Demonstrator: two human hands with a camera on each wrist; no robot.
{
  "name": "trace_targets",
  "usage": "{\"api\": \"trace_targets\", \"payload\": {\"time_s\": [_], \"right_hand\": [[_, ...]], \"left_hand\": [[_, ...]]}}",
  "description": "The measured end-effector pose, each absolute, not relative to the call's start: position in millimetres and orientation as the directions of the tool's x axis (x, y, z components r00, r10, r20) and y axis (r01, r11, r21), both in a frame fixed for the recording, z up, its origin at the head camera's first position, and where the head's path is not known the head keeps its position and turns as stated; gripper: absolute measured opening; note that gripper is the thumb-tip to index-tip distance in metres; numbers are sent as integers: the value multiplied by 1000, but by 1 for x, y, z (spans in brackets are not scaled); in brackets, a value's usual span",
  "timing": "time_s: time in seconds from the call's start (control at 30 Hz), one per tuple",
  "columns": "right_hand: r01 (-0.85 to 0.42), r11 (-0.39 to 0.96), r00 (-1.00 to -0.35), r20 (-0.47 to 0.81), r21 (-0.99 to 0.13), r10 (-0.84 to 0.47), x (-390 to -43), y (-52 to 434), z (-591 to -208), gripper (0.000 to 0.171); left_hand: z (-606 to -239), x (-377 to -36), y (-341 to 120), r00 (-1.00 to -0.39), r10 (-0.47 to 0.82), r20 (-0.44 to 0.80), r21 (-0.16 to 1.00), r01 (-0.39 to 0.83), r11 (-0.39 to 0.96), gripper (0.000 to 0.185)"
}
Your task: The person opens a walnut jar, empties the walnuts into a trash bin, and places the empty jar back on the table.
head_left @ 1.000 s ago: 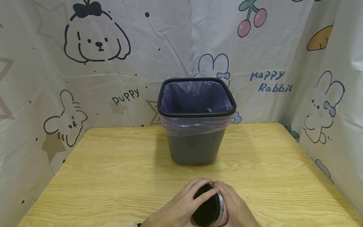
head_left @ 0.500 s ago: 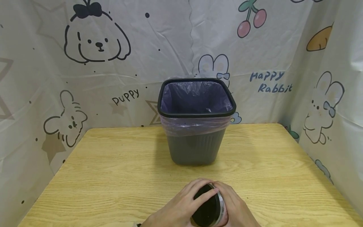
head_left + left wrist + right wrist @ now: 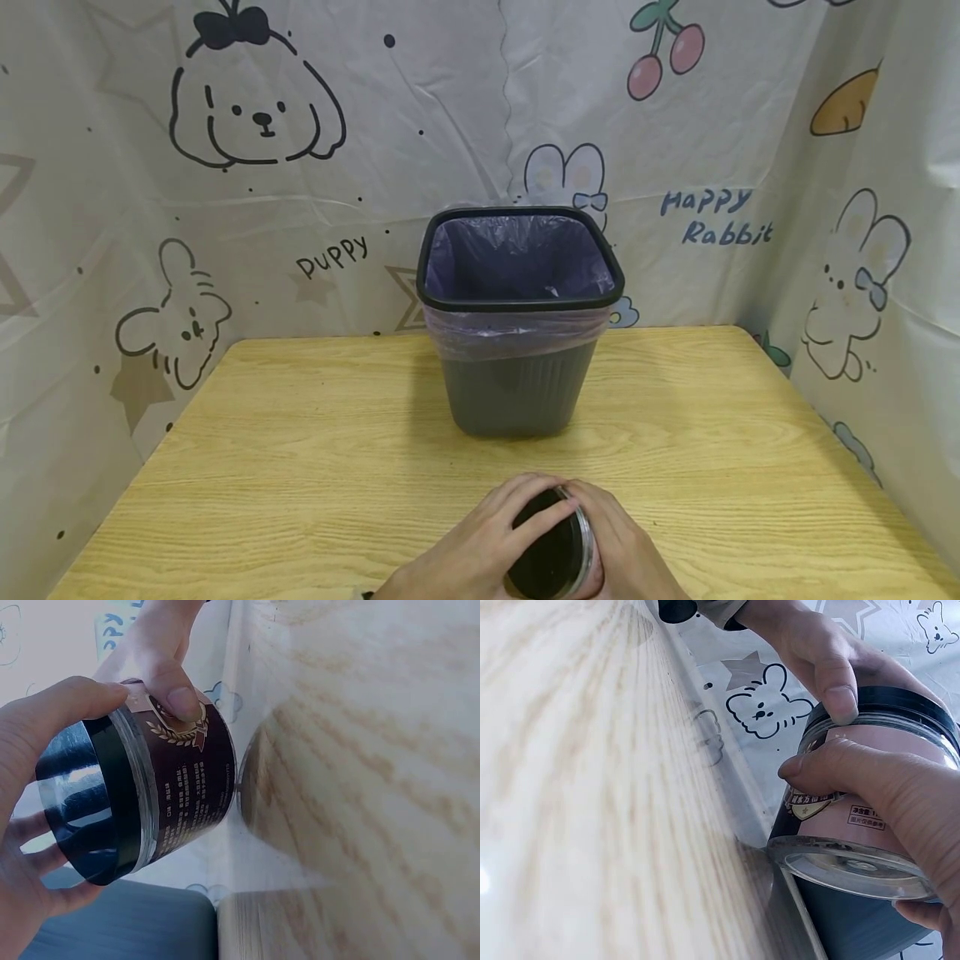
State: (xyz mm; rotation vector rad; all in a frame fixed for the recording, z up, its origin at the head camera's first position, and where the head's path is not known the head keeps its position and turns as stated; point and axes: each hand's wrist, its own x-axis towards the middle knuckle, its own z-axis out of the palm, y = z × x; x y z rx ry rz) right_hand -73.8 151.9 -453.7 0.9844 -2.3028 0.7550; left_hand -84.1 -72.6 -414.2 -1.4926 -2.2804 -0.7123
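A clear plastic jar with a dark brown and pink printed label is held between both hands near the front of the table. My left hand wraps its fingers and thumb around the black lid. Lower down, my right hand grips the labelled body, its thumb lying across the label in the right wrist view. The jar leans, and its see-through base shows from below. One edge of the base is at or just above the tabletop; contact is hard to tell. The jar's contents are hidden.
A dark grey trash bin lined with a purple bag stands upright beyond the hands, its opening facing up. The wood-grain table is enclosed at the back and sides by a printed cloth.
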Motion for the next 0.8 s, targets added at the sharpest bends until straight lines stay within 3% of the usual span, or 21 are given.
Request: {"api": "trace_targets", "payload": {"time_s": [0.27, 0.5, 0.8], "right_hand": [[-760, 579, -607, 640, -294, -471, -74, 152, -453, 109], [-769, 580, -586, 659, -269, -471, -74, 151, -453, 109], [-760, 587, -597, 654, -278, -464, -74, 151, -453, 107]], "left_hand": [[-415, -83, -72, -403, 746, 531, 225, 915, 334, 100], [-415, -85, -71, -364, 758, 541, 183, 931, 315, 99], [-416, -84, -71, -385, 754, 533, 204, 923, 327, 99]]}}
